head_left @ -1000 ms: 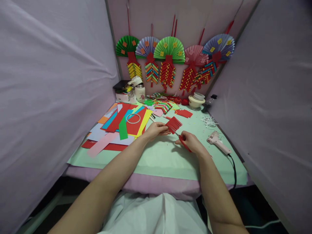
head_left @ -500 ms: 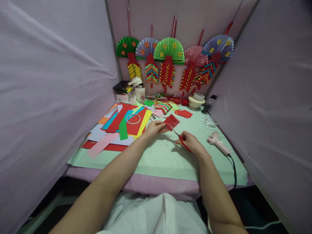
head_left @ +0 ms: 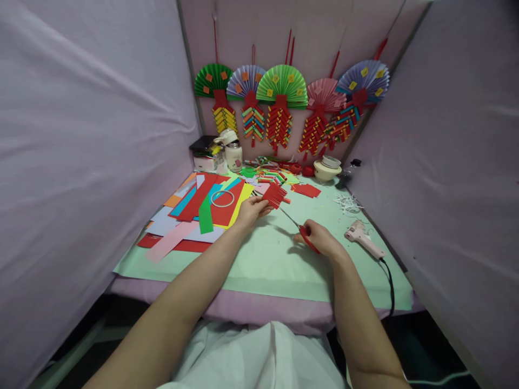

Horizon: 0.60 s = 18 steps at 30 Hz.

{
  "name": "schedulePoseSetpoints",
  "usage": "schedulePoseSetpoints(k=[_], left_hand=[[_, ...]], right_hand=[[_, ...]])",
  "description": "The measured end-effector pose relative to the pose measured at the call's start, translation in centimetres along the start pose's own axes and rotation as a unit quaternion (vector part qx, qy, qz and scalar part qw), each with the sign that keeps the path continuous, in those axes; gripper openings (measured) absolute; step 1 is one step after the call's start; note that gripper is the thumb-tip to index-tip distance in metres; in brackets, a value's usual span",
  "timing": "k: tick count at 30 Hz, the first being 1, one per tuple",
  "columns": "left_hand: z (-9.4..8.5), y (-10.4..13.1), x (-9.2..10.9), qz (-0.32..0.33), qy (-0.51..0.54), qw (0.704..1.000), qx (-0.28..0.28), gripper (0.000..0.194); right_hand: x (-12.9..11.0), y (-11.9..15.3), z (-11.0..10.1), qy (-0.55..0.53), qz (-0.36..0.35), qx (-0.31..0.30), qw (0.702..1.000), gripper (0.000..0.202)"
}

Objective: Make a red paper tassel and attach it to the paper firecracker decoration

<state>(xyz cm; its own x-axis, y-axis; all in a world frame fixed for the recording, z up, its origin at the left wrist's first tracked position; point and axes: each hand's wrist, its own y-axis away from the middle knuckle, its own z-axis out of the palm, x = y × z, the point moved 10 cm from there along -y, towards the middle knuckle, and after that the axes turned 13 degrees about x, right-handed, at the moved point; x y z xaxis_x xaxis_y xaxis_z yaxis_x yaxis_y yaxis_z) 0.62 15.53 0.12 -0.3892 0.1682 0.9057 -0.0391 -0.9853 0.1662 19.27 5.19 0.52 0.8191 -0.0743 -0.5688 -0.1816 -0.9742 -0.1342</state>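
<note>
Pinched in my left hand [head_left: 254, 210] is a small piece of red paper [head_left: 273, 195], cut into a fringe along its far right side and held above the table. My right hand [head_left: 318, 237] grips a pair of scissors [head_left: 308, 237] by its red handles. The scissors' metal blades point up and left, their tips at the lower edge of the paper; whether they touch it I cannot tell. Behind the fringe lie paper firecracker rolls [head_left: 272, 177] in several colours, and red paper pieces [head_left: 306, 190] sit to the right.
Coloured paper strips [head_left: 190, 210] with a white ring [head_left: 223, 199] on them spread at left. A corded glue gun [head_left: 365, 240] and white shreds [head_left: 348, 203] lie at right. A bottle [head_left: 233, 155] and bowl [head_left: 326, 169] stand behind, below hanging paper fans [head_left: 282, 85].
My left hand has drawn the fringed red paper left and slightly up, away from the scissors' handles. More of the blades shows now. My right hand has barely moved.
</note>
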Motion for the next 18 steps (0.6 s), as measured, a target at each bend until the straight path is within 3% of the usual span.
schedulePoseSetpoints(k=[10, 18], left_hand=[[1.4, 1.4, -0.5, -0.014, -0.040, 0.998, -0.041, 0.013], [1.5, 1.1, -0.9, -0.014, -0.038, 0.997, -0.065, 0.015]], right_hand=[[-0.7, 0.1, 0.2, -0.013, -0.019, 0.007, 1.000, 0.037], [-0.7, 0.1, 0.4, -0.013, -0.020, 0.003, 1.000, 0.036]])
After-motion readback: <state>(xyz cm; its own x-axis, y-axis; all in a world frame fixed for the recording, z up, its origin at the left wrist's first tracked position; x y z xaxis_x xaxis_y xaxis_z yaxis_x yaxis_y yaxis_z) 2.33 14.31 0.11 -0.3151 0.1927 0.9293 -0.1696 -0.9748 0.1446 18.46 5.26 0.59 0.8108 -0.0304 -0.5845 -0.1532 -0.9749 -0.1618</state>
